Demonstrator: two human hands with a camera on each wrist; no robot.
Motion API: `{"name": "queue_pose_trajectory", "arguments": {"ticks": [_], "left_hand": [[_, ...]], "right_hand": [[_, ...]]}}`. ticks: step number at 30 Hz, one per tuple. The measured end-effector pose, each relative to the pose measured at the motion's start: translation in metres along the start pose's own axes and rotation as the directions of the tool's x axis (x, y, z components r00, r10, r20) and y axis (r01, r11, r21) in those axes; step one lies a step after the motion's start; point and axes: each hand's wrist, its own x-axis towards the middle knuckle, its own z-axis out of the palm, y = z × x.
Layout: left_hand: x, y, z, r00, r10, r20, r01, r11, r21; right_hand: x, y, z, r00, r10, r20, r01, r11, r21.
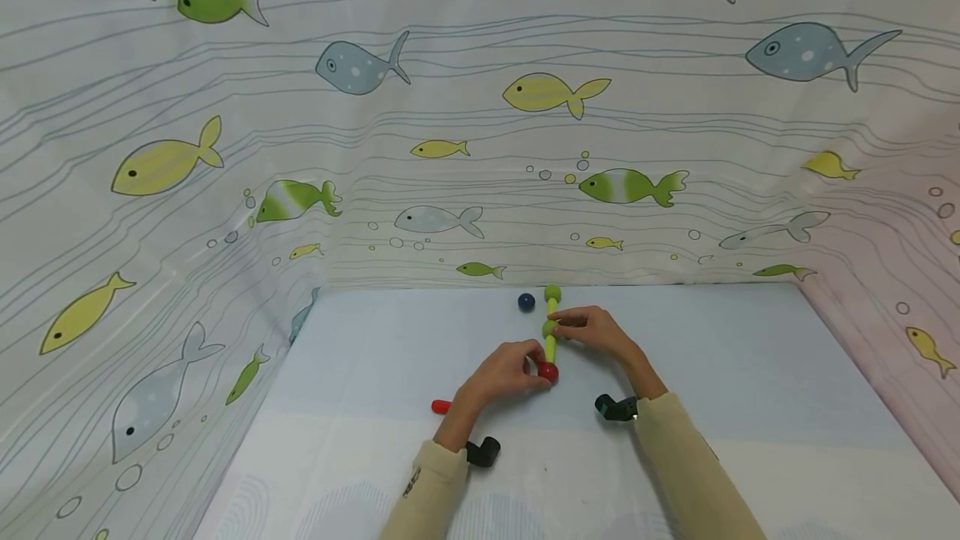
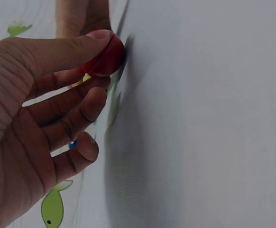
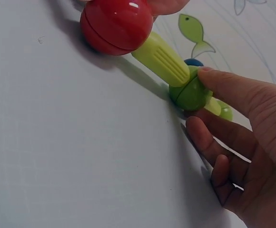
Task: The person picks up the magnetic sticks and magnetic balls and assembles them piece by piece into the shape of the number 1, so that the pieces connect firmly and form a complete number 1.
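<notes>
A chain of balls and rods lies on the table, running away from the person. At its near end is a red ball [image 1: 548,372], joined by a yellow-green rod [image 3: 162,61] to a green ball [image 3: 190,92]. A second rod leads on to another green ball [image 1: 552,294] at the far end. My left hand [image 1: 510,369] pinches the red ball between thumb and fingers, its other fingers loosely bent. With thumb and fingertips my right hand [image 1: 596,330] pinches the middle green ball; its remaining fingers curl beneath in the right wrist view.
A dark blue ball [image 1: 527,302] sits just left of the chain's far end. Partly behind the left forearm lies a red rod [image 1: 441,407]. A fish-printed curtain [image 1: 480,182] surrounds the table [image 1: 375,332] at the back and sides.
</notes>
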Motion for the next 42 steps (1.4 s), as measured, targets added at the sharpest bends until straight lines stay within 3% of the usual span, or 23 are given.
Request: {"name": "queue_pose_trajectory", "arguments": {"ticks": [18,27,37,42], "left_hand": [[0.004,-0.001,0.003,0.999,0.023,-0.036,-0.024,0.999,-0.031],[0.006,-0.004,0.005,0.999,0.024,-0.035,-0.026,0.999,-0.043],[0.006,-0.007,0.006,0.998,0.007,-0.062,-0.007,1.0,0.002],[0.009,-0.011,0.009,0.996,0.021,-0.087,-0.021,1.0,0.0]], "right_hand": [[-0.006,0.002,0.003,0.998,-0.059,-0.036,0.06,0.998,0.021],[-0.016,-0.005,0.0,0.999,-0.004,-0.053,0.005,1.0,0.024],[-0.023,-0.009,0.0,1.0,-0.007,0.01,0.007,1.0,-0.001],[-0.026,-0.014,0.001,0.996,-0.048,0.071,0.049,0.999,-0.015]]}}
